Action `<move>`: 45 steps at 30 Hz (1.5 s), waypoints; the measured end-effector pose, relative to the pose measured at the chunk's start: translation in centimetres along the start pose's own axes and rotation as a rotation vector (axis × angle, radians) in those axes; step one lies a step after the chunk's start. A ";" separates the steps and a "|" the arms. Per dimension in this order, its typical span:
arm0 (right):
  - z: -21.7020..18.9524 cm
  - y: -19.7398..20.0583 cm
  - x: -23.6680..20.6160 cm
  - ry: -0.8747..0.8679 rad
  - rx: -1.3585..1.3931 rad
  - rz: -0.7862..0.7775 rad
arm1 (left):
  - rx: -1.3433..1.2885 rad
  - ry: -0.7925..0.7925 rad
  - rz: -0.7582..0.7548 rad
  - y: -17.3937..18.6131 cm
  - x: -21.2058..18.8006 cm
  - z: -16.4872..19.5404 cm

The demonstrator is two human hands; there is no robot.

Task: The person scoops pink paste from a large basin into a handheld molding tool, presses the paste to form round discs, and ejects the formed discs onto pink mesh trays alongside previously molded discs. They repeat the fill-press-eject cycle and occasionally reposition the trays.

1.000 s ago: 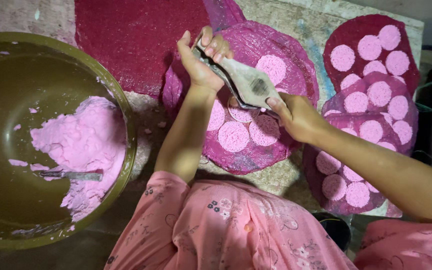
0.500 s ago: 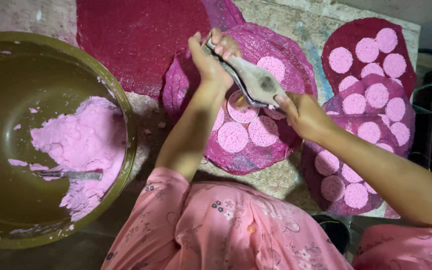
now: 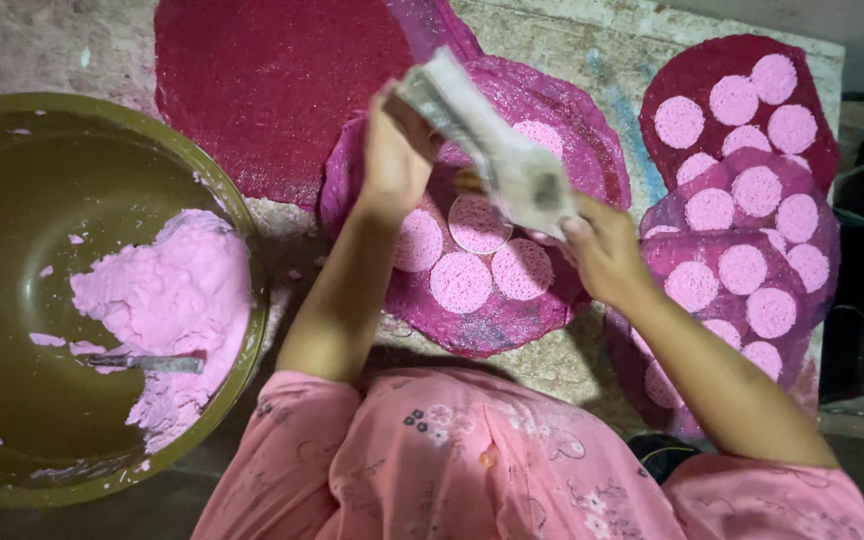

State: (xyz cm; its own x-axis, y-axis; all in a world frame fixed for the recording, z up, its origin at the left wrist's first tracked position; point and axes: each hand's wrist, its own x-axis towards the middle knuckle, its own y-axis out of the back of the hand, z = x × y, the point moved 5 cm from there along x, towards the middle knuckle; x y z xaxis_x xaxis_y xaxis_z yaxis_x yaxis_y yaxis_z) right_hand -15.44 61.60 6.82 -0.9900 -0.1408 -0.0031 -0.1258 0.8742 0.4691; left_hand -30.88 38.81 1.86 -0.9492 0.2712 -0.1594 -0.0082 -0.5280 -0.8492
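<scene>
Pink paste: a soft heap of pink paste [image 3: 167, 300] sits in the olive bowl [image 3: 12, 190] at the left, a metal spoon [image 3: 147, 362] lying in it.
Tool: a pale, paste-smeared flat scraper [image 3: 497, 150] is held across the middle of the view, above the worktop [image 3: 572, 70]; it is blurred.
Left hand [image 3: 392, 160]: its fingers are closed on the scraper's far end, seemingly to steady it.
Right hand [image 3: 602, 245]: its fingers clamp the near end, thumb on top, so the tool spans from one hand to the other.
Below the tool: a dark magenta round sheet [image 3: 482, 320] carrying pale pink discs [image 3: 462, 282], directly under both hands.
Right side: more sheets [image 3: 752, 160] with discs overlap each other, laid aside, likely so the discs stay flat and apart.
Far side: a bare dark red sheet [image 3: 272, 90] lies beyond the hands.
</scene>
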 end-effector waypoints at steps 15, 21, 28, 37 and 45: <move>5.1 4.5 -11.2 0.062 0.494 0.537 | 2.001 -0.427 -0.421 -2.4 -5.2 -8.9; 7.0 4.7 -13.8 0.052 0.569 0.664 | 1.734 -0.194 -0.357 -2.6 -4.6 -8.0; 7.4 4.6 -14.9 0.060 0.610 0.691 | 1.859 -0.334 -0.355 -2.0 -5.5 -6.2; 8.1 4.3 -15.3 0.089 0.676 0.685 | 1.793 -0.362 -0.287 -1.9 -7.1 -5.0; 8.8 4.0 -15.2 0.074 0.707 0.719 | 1.992 -0.118 -0.337 -1.8 -9.1 -5.4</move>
State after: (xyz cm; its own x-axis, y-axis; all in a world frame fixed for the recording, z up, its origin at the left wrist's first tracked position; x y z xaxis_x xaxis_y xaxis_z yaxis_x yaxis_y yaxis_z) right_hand -1.49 71.31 0.95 -0.8425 0.5203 0.1400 0.4667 0.8345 -0.2929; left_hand -20.49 41.66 2.12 -0.8473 0.5291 -0.0470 -0.3427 -0.4769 0.8094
